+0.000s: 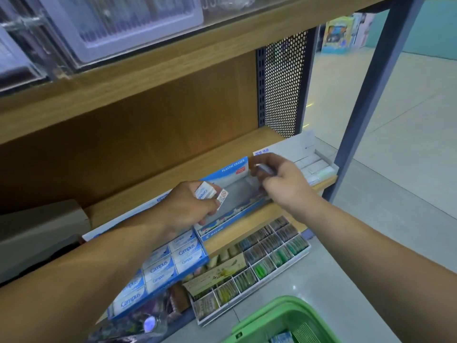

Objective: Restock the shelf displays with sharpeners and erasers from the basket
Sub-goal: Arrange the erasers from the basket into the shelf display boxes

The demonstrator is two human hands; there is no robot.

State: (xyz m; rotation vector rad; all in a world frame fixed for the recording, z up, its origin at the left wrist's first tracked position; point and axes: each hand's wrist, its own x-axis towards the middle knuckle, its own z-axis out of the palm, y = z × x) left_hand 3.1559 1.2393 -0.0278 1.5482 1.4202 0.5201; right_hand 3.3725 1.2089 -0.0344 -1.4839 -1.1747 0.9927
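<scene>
**At the wooden shelf (pixel 247 227), mid-restock**

Grips a few Campus erasers (pixel 206 191) in the left hand (pixel 188 206), above the blue display box (pixel 235 216). Pinches a small blurred item (pixel 264 168) in the right hand (pixel 282 184), over its far right corner. Green basket (pixel 262 314) near right.

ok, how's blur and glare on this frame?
Head view: right hand and the small pack it pinches are motion-blurred; erasers in the left hand are readable; top-shelf clear bins smeared; glare spot on the floor by the green basket.
</scene>
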